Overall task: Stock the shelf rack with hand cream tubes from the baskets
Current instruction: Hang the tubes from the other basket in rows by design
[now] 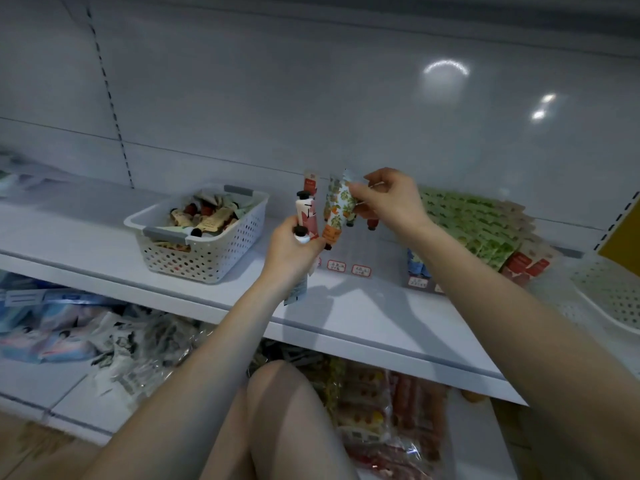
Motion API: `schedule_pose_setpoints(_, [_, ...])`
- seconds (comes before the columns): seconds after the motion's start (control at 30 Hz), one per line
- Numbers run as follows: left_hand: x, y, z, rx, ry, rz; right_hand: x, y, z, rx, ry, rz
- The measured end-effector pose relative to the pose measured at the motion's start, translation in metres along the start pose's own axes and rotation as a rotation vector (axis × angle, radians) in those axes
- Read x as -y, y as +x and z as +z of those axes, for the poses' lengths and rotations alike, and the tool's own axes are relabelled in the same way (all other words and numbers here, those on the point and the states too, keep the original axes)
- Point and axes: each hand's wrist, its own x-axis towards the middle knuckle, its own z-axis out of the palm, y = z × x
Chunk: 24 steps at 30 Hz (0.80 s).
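My left hand [294,247] grips a bundle of hand cream tubes [306,216] with black caps, held upright over the white shelf [363,317]. My right hand [388,197] pinches the top of a green-and-orange patterned tube [337,206], cap down, just right of that bundle. A white perforated basket [204,251] with grey handles stands on the shelf to the left, holding several more tubes. A clear display rack [353,261] with price labels sits behind my hands; green and red tubes [485,226] lie in its rows to the right.
Another white perforated basket [609,299] sits at the shelf's right edge. The lower shelf holds packaged goods [69,323] and snack packs [391,410]. My knee [277,410] is below the shelf front. The white back panel [311,98] closes off the rear.
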Motion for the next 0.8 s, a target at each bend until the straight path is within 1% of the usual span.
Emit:
schedule_pose_setpoints(0.17, [0.017, 0.035, -0.007, 0.027, 0.049, -0.049, -0.007, 0.034, 0.011, -0.133, -0.205, -0.049])
schedule_pose_setpoints(0.3, [0.027, 0.053, -0.009, 0.078, 0.094, -0.055, -0.015, 0.057, 0.015, -0.185, -0.301, -0.026])
schedule_pose_setpoints(0.47, [0.037, 0.061, -0.003, 0.061, 0.045, -0.096, -0.032, 0.072, 0.011, -0.171, -0.397, -0.065])
schedule_pose_setpoints(0.6, [0.043, 0.065, 0.004, 0.051, 0.013, -0.137, -0.038, 0.08, 0.006, -0.155, -0.4, -0.065])
schedule_pose_setpoints(0.8, [0.044, 0.084, -0.001, 0.021, 0.032, -0.132, -0.04, 0.101, 0.013, -0.12, -0.553, -0.111])
